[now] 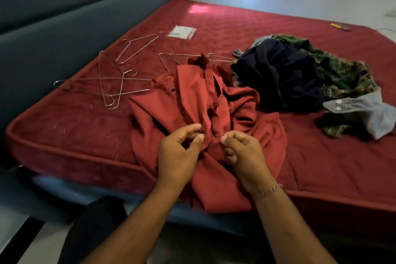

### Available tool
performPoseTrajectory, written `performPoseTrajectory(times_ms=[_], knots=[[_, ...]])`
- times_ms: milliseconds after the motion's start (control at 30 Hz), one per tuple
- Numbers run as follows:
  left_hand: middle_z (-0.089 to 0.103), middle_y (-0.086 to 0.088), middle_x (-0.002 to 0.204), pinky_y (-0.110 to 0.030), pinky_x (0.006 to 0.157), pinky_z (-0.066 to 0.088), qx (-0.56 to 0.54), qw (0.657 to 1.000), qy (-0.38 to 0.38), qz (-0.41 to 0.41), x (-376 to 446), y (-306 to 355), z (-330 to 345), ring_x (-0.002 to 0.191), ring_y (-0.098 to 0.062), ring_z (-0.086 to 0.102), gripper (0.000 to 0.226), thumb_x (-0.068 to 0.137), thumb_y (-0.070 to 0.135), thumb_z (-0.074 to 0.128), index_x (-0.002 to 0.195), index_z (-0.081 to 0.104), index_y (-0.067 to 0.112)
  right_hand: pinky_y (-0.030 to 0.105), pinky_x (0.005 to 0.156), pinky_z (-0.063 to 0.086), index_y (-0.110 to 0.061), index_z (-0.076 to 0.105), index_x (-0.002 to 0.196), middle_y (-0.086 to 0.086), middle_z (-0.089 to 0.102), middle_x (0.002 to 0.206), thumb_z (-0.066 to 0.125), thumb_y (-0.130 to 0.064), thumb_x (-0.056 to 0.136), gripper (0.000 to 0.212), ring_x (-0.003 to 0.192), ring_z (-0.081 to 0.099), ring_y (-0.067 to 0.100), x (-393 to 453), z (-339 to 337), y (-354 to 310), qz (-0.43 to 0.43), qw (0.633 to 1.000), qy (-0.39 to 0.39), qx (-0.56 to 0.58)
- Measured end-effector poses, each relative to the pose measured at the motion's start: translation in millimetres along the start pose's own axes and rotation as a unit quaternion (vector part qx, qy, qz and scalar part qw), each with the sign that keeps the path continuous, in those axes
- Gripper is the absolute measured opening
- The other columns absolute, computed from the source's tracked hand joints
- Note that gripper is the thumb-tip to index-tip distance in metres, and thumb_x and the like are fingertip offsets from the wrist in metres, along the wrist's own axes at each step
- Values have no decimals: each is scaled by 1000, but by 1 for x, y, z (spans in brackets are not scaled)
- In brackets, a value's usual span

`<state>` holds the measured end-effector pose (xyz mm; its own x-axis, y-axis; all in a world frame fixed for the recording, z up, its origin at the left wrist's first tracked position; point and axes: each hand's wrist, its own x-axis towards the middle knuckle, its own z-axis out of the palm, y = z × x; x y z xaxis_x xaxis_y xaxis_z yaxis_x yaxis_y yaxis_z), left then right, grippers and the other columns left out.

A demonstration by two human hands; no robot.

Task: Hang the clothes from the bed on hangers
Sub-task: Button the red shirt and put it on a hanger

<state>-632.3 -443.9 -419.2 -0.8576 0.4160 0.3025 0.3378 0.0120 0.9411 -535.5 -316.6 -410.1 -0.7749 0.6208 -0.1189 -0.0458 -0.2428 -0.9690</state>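
Fingers of both hands are curled, the left hand (179,152) and right hand (243,154) each pinching folds of the red shirt (192,100), which lies crumpled at the near edge of the red mattress (321,156), partly hanging over it. One heap of other clothes (300,77) sits right of it; their number is unclear. About five wire hangers (111,80) lie tangled left, one half hidden under the shirt.

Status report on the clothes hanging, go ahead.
Left hand and right hand both pinching the red shirt at the bed edge. Shirt not yet on a hanger. Wire hangers loose on the mattress; clothes pile waiting.
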Motion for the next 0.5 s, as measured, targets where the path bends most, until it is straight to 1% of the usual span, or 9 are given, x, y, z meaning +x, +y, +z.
performPoseTrajectory(times_ms=[100, 200, 233, 267, 300, 333, 367, 433, 500], knots=[[76, 23, 86, -6, 80, 47, 3, 1000, -13, 11, -5, -3, -1, 88, 7, 70, 20, 87, 8, 81, 94, 78, 27, 29, 65, 55, -14, 66, 81, 7, 62, 74, 64, 2, 94, 21, 66, 59, 14, -4, -4, 9, -27, 999, -5, 23], [76, 17, 87, -11, 77, 51, -16, 999, -31, 10, -6, -3, 3, 83, -3, 71, 22, 86, 8, 81, 96, 77, 27, 42, 82, 55, -17, 71, 81, 15, 66, 85, 69, 0, 92, 21, 80, 62, 26, -5, -7, 13, -30, 999, 1, 32], [76, 15, 88, -13, 75, 52, -25, 999, -43, 5, -7, -3, 5, 80, -5, 70, 24, 86, 7, 82, 99, 77, 28, 48, 88, 54, -17, 72, 81, 18, 67, 88, 73, -3, 90, 16, 85, 62, 31, -5, -7, 14, -30, 999, 4, 37], [76, 12, 88, -16, 74, 54, -33, 998, -61, -2, -7, -3, 6, 79, -9, 70, 26, 86, 7, 82, 101, 77, 27, 55, 91, 51, -15, 72, 84, 22, 66, 91, 78, -8, 87, 10, 89, 61, 36, -6, -7, 15, -34, 999, 6, 39], [76, 8, 88, -19, 72, 55, -43, 996, -83, -9, -7, -4, 7, 77, -10, 69, 27, 85, 7, 83, 102, 77, 27, 59, 90, 48, -14, 71, 86, 25, 64, 91, 83, -14, 83, 12, 89, 59, 38, -6, -8, 17, -43, 998, 12, 33], [76, 5, 88, -23, 72, 57, -52, 993, -108, -17, -6, -4, 8, 76, -10, 68, 27, 85, 8, 83, 102, 77, 27, 57, 86, 47, -12, 71, 87, 24, 63, 89, 84, -17, 82, 15, 85, 57, 38, -5, -9, 19, -53, 998, 19, 18], [76, 2, 88, -27, 73, 57, -61, 989, -131, -27, -5, -6, 8, 76, -9, 67, 27, 84, 8, 84, 101, 77, 28, 52, 80, 48, -12, 71, 87, 22, 64, 84, 83, -15, 84, 13, 78, 56, 34, -6, -9, 20, -66, 997, 26, 2], [76, -1, 86, -29, 76, 57, -84, 984, -150, -51, -3, -10, 6, 78, -9, 68, 23, 85, 8, 83, 98, 77, 26, 37, 68, 52, -11, 71, 87, 15, 67, 79, 76, -6, 90, 7, 68, 58, 25, -7, -8, 22, -83, 996, 35, -26], [77, -6, 85, -31, 76, 57, -105, 980, -151, -70, 0, -13, 5, 77, -12, 68, 16, 86, 6, 82, 94, 76, 18, 30, 64, 56, -9, 71, 88, 11, 70, 81, 74, -2, 90, 8, 72, 63, 20, -9, -6, 22, -97, 994, 30, -40]])
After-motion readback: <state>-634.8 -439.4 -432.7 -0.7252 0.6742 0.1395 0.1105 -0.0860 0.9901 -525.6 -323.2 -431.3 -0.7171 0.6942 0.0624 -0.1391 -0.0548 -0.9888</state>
